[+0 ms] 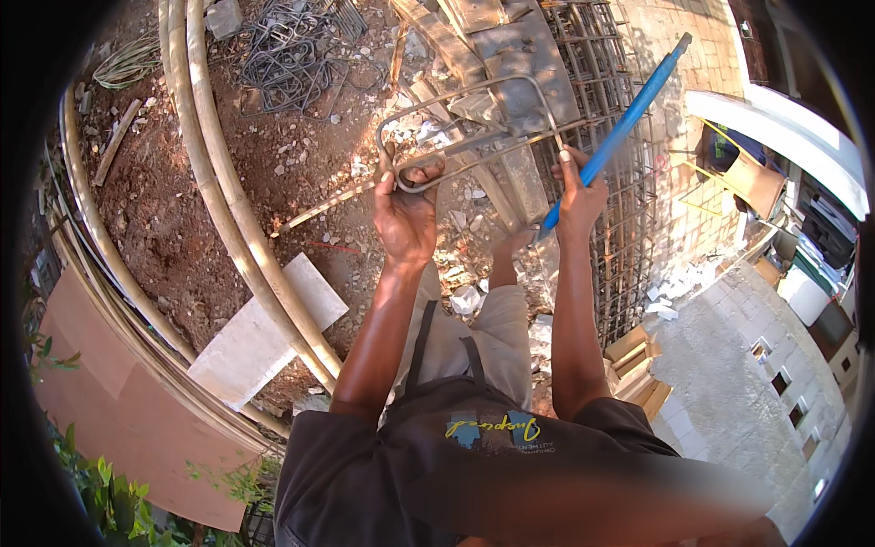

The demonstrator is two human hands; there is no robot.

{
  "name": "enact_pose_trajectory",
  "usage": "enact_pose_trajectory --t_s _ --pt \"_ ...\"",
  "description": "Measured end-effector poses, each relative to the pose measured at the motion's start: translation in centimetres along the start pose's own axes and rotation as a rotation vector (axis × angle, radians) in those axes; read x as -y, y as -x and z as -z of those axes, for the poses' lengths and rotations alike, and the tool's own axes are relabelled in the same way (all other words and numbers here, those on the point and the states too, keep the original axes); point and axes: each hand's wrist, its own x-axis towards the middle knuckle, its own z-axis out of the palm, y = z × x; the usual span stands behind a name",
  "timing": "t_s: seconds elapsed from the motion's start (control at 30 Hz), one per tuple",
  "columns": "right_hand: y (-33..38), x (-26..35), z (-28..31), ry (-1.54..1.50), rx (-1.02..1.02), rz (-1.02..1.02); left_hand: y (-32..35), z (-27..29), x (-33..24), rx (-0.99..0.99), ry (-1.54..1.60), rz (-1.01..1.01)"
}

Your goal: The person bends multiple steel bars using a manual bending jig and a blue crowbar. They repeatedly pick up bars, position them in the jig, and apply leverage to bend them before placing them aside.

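Two hands [492, 210], one stirrup [474, 128], one pipe [620, 128]

Dull grey steel stirrup [465, 128], smooth blue-painted metal bar [620, 128], rough bamboo poles [228, 201].

Hands grip a bent rebar stirrup [474, 123] and blue pipe [620, 128].

Dark short-sleeved shirt [474, 456] with a yellow-and-blue printed emblem — bare forearms — light beige trousers [474, 333].
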Motion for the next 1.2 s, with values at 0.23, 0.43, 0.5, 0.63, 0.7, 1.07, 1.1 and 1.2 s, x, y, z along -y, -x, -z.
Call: enact_pose_trajectory --t_s 0.23,0.43,0.5,0.63,0.7,1.07,1.1,1.2 --pt "-2.8 0.2 -2.7 0.086 0.048 0.000 -7.3 1.1 -2.3 -0.077 -0.300 0.103" --pt "-1.8 -1.1 -2.8 -0.011 0.021 -0.011 -14.1 -2.5 -6.0 0.061 -1.209 0.024" --pt "-1.9 -0.9 -3.2 -0.006 0.002 -0.074 -15.4 -3.1 -6.0 0.157 -1.385 -0.028" --pt "-2.1 0.0 -2.9 -0.036 0.027 -0.092 -15.9 -2.7 -4.6 0.014 -1.601 -0.125" --pt "-2.0 0.4 -1.0 0.093 0.084 -0.017 -15.6 -2.5 -4.2 -0.043 -1.599 -0.155" --pt "-2.7 -1.2 19.7 0.612 0.436 -0.164 -15.1 -3.2 -4.4 -0.099 -1.632 -0.107" --pt "-3.9 -1.7 21.1 0.607 0.476 -0.147 -15.2 -3.0 -4.5 -0.098 -1.638 -0.110" --pt "-9.0 -3.0 24.3 0.759 0.586 -0.136 -15.5 -2.3 -4.6 -0.053 -1.622 -0.139"
